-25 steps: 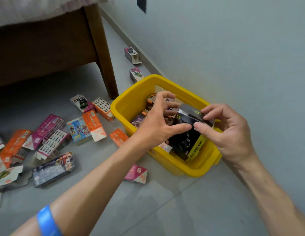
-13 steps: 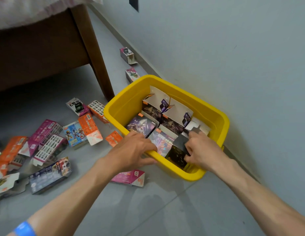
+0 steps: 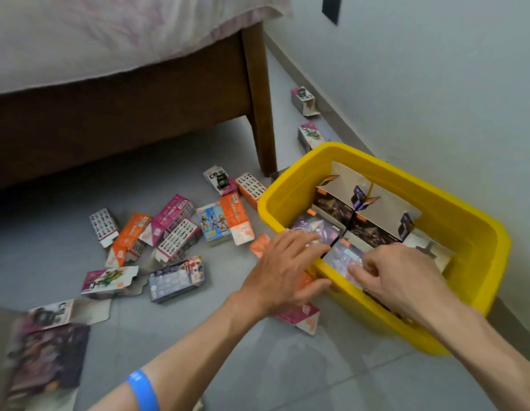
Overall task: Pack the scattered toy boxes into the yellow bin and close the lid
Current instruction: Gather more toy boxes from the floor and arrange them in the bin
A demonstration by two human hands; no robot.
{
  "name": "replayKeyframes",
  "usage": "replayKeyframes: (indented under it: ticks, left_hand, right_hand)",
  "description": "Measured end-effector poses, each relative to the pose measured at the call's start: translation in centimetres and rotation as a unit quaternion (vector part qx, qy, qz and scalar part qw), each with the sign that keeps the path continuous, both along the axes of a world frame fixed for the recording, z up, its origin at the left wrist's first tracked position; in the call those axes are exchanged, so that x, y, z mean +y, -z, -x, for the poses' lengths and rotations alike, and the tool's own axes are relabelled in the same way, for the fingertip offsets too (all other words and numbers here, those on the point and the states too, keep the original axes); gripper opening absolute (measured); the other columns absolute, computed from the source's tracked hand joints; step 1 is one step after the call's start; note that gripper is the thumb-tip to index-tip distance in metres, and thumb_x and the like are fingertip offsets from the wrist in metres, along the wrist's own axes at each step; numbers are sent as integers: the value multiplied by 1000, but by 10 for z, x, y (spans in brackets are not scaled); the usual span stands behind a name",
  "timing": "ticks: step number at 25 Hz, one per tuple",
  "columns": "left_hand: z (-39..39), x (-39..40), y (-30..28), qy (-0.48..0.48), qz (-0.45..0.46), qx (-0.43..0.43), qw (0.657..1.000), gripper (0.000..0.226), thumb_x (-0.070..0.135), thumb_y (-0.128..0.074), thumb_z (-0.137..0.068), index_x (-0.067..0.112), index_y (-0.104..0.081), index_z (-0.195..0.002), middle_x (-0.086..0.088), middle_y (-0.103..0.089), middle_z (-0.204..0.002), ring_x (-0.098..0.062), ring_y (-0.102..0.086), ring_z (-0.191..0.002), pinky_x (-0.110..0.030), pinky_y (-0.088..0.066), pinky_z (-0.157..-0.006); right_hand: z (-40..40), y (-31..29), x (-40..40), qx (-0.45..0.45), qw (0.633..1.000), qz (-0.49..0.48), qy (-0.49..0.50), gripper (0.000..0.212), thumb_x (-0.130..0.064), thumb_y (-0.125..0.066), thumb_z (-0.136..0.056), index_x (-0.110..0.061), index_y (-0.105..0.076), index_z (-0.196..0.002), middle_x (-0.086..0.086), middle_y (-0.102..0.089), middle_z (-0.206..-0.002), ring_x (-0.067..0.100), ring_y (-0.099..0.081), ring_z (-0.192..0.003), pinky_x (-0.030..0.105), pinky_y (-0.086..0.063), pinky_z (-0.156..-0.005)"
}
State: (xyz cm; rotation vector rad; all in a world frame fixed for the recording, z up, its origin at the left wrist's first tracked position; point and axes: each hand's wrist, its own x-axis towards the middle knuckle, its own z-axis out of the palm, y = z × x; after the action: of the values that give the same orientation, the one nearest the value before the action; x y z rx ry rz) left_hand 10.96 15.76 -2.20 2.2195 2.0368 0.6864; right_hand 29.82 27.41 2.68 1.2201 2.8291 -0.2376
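Observation:
The yellow bin [image 3: 429,185] stands open on the floor against the wall, holding several purple and grey toy boxes [image 3: 373,215] packed side by side. My left hand [image 3: 287,271] lies over the bin's near left rim, its fingers spread and straight, the tips on a purple box [image 3: 315,228]. My right hand [image 3: 400,277] is inside the near end with fingers bent, its fingertips resting on another purple box [image 3: 345,256]. More toy boxes [image 3: 175,221] lie scattered on the floor to the left. A pink one [image 3: 302,317] sits under my left wrist. No lid is in view.
A wooden bed leg [image 3: 262,114] stands just behind the bin's left corner, with the bed frame stretching left. Two small boxes [image 3: 308,136] lie along the wall behind the bin. A large flattened purple carton [image 3: 47,360] lies at the lower left.
The black box that both hands held above the bin went down into its near end. Both hands have sunk to the rim, and the view has swung left.

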Motion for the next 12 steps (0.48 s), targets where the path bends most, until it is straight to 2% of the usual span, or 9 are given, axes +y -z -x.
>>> replayKeyframes:
  ticks: [1, 3, 5, 6, 9, 12]
  left_hand:
    - [15, -9, 2, -60, -11, -21, 998, 52, 47, -61, -92, 19, -56, -134, -6, -52, -141, -23, -44, -129, -38, -30, -109]
    - [48, -28, 7, -183, 13, -45, 982, 52, 39, -61, -93, 18, -51, -141, -6, -46, -148, -23, -39, -135, -42, -28, -114]
    - [81, -50, 18, -285, 95, -49, 952, 59, 36, -58, -94, 19, -40, -148, -4, -39, -153, -23, -32, -141, -42, -24, -116]
    - [97, -64, 25, -322, 134, -43, 936, 63, 37, -56, -94, 20, -34, -151, -3, -35, -156, -23, -29, -143, -40, -22, -117]
    - [139, -110, 43, -378, 219, -30, 899, 70, 38, -55, -91, 22, -26, -153, 0, -32, -157, -22, -28, -144, -40, -22, -116]
    - [161, -151, 52, -427, 269, -72, 860, 74, 36, -56, -89, 23, -23, -154, -5, -28, -158, -28, -24, -145, -47, -21, -117]
  right_hand:
    - [19, -6, -11, 59, 998, 10, -31, 49, -55, -52, -88, -23, -40, -53, -8, -44, -53, 15, -47, -53, 28, -23, -43]
    - [59, -12, -34, 122, 987, 30, -97, 39, -50, -52, -91, -24, -46, -62, -7, -54, -65, 17, -52, -63, 30, -34, -48]
    - [93, -12, -54, 148, 975, 38, -159, 30, -43, -54, -93, -21, -56, -72, -3, -62, -77, 20, -57, -76, 36, -44, -59]
    - [109, -7, -65, 159, 968, 38, -191, 27, -40, -57, -92, -20, -60, -73, -1, -63, -79, 22, -58, -79, 36, -45, -63]
    - [157, 13, -87, 117, 957, 40, -262, 24, -40, -55, -92, -21, -66, -82, 2, -66, -92, 24, -57, -92, 36, -41, -77]
    - [192, 30, -92, 73, 960, 63, -263, 22, -42, -52, -94, -25, -67, -95, -2, -66, -104, 21, -58, -101, 35, -41, -83]
